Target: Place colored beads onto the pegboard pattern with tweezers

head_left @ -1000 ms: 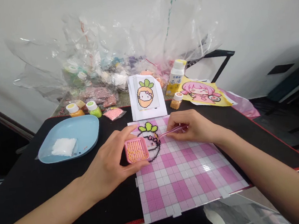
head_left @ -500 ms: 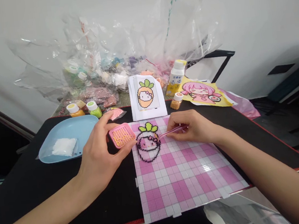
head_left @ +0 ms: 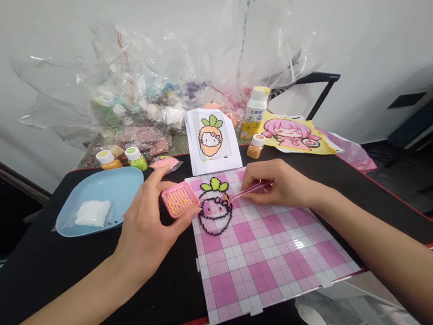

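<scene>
Between its thumb and fingers, my left hand grips a small pink ridged tray of yellow-orange beads, just left of the bead design. My right hand pinches pink tweezers, their tips at the design's upper right edge. A pink and white checkered pegboard lies under both. On it, the bead design shows a black outline, green leaves, a bow and a face. A few orange beads sit near the tweezer tips; whether the tips hold a bead is too small to tell.
Behind the board stands a printed pattern sheet. A blue tray with a white bag lies left. Bead jars, a jar of orange beads, a bottle and plastic bags line the back.
My left hand has shifted the small pink tray slightly right and down, closer to the design. My right hand and the tweezers stay in nearly the same place.
</scene>
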